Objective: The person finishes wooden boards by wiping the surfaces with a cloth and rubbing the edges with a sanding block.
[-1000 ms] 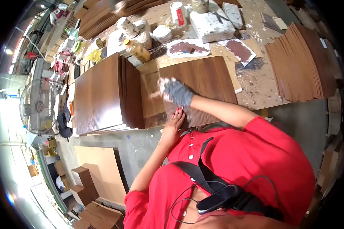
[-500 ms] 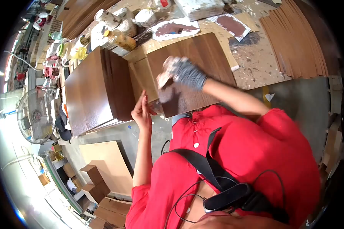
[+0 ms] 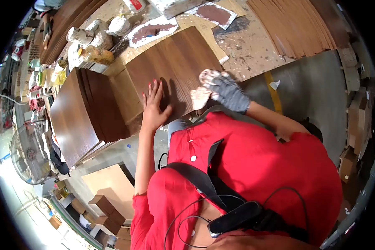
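Observation:
A dark brown wood-grain panel lies on the worktable in front of me. My left hand, bare with red nails, rests on the panel's near left part with its fingers spread. My right hand wears a grey and white glove and is at the panel's near right edge. Its fingers are closed on a pale, stained cloth, part of which hangs out toward the panel. To the left of my left hand stands a stack of brown panels.
Stained jars and a yellowish bottle stand at the back left. Sheets with brown paste lie behind the panel. Another stack of brown boards is at the back right. A fan stands at left. Another person's arm shows top left.
My left hand has come down onto the panel, fingers now spread. My right hand has moved with the cloth toward the panel's near right edge. The whole view has shifted.

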Motion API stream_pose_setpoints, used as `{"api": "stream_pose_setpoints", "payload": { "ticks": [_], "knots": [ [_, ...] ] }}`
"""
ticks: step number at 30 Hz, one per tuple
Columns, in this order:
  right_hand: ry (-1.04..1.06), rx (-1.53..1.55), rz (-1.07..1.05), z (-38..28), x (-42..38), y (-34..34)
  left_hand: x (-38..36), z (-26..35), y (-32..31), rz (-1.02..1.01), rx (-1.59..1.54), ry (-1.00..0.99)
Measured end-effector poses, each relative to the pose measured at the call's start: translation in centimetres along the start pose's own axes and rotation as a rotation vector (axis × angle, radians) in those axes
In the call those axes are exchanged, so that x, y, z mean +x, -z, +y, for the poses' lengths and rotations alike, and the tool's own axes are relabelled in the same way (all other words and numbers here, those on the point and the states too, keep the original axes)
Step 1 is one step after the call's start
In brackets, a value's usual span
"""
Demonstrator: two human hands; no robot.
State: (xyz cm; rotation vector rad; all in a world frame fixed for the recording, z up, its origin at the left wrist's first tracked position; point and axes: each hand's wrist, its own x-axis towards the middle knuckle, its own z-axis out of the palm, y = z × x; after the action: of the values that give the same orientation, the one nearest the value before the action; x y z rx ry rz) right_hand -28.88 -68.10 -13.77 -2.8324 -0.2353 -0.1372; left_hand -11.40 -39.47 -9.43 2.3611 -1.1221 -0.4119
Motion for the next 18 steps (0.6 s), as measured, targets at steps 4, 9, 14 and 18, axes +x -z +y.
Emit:
{"api": "stream_pose_setpoints", "payload": {
  "ticks": [4,9,14,18],
  "knots": [
    [0.098,0.079,0.035,-5.9,4.2,-3.0,-2.7,0.0,-1.3,-0.165,0.12,0.014],
    [0.084,0.095,0.131,-4.4,3.2,-3.8,-4.4,0.7,-1.9,-0.149,0.309,-0.012],
    [-0.187,0.163,0.278,3.8,-1.7,-1.4,-4.4,-0.3,-2.2,-0.155,0.414,-0.047],
    [-0.343,0.59,0.458,7.3,-3.3,-2.1,-4.5,0.1,-1.1,-0.206,0.341,-0.023]
  ]
}}
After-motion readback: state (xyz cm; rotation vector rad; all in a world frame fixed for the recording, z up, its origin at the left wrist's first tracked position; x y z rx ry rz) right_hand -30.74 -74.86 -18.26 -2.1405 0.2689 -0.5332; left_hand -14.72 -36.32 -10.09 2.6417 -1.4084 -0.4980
